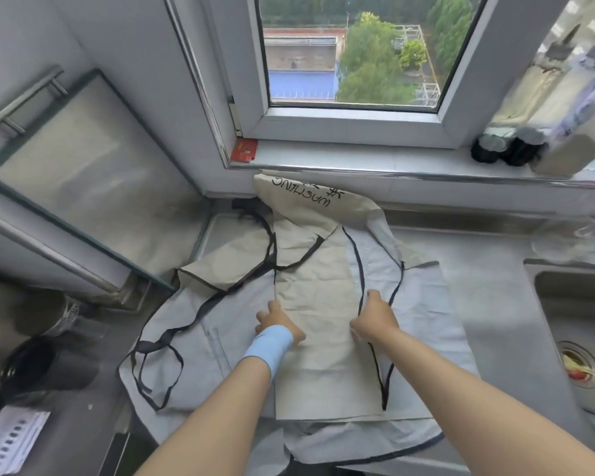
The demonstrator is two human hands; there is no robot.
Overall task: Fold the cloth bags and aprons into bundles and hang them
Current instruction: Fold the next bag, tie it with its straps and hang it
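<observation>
You've got the beige cloth (323, 338), printed WASHING, folded lengthwise on the pale grey, dark-trimmed cloth (193, 324), itself spread flat

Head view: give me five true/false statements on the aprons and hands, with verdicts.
1. The beige apron lies on top of the grey apron. True.
2. The sink is to the right of the aprons. True.
3. The right hand hovers over the sink. False: it grips the beige apron's right edge.
4. The beige apron is already bundled. False: it lies spread on the counter, only partly folded.
5. The left hand has a blue wristband at its wrist. True.
</observation>
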